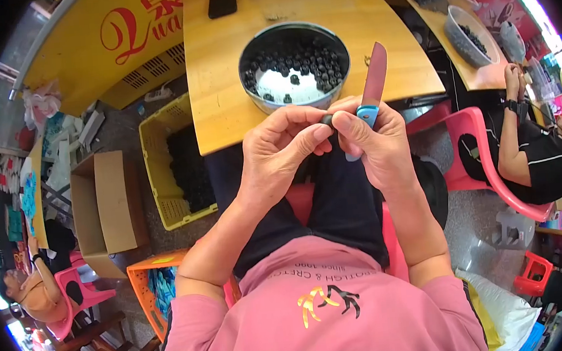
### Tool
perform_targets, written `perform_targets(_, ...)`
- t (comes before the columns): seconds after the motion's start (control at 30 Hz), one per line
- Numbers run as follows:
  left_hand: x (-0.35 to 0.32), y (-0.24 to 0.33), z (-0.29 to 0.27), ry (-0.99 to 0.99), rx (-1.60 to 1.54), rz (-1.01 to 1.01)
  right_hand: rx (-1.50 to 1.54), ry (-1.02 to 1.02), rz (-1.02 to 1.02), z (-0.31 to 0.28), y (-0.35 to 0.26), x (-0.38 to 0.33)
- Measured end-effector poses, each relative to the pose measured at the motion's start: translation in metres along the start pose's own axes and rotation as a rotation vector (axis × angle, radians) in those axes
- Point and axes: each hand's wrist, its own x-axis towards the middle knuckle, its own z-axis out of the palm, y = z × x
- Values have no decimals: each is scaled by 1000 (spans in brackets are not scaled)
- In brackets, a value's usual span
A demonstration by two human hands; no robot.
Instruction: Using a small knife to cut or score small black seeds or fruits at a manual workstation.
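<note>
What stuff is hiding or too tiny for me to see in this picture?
All in the head view:
Small dark piece: mostly covered by the fingers of the left hand and right hand.
Blue knife handle: partly covered by the right hand.
Yellow crate: right side blocked by the table.
Pink shirt: cut off by the bottom edge.
Flat black thing: too small for details.

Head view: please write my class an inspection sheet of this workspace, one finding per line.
Surface: wooden table
Job's things: metal bowl of small dark round pieces; blue-handled knife
Clutter: dark phone toward the table's far edge
Hands: left hand pinches one dark piece; right hand holds the knife, its thumb beside that piece
Cables: nothing seen
Surroundings: yellow crate and cardboard box at left, seated person on pink chair at right
</note>
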Motion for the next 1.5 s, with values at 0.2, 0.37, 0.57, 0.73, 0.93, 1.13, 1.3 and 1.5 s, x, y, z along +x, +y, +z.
perform_targets(0.2, 22, 12, -3, -25, 14, 105, 267, -25, 153, 5, -18, 25)
perform_targets(0.37, 40, 14, -7, -23, 37, 98, 209, 7, 142, 7, -20, 42)
perform_targets(0.57, 52, 5, -16, -28, 4, 60, 140, 37, 80, 7, -15, 51)
perform_targets(0.73, 54, 2, -14, -1, -116, 50, 105, 37, 49, 7, -10, 55)
perform_targets(0.93, 47, 10, -29, 29, 55, 149, -5, 56, 17, 15, -7, 63)
perform_targets(1.13, 29, 51, -105, 258, 442, 304, -99, 170, -65, -21, -11, 70)
perform_targets(1.3, -6, 65, -198, 377, 874, 124, -41, 124, -61, -42, -6, 70)
perform_targets(1.5, 22, 70, -150, 189, 1100, 228, -89, 101, -22, -36, 6, 69)
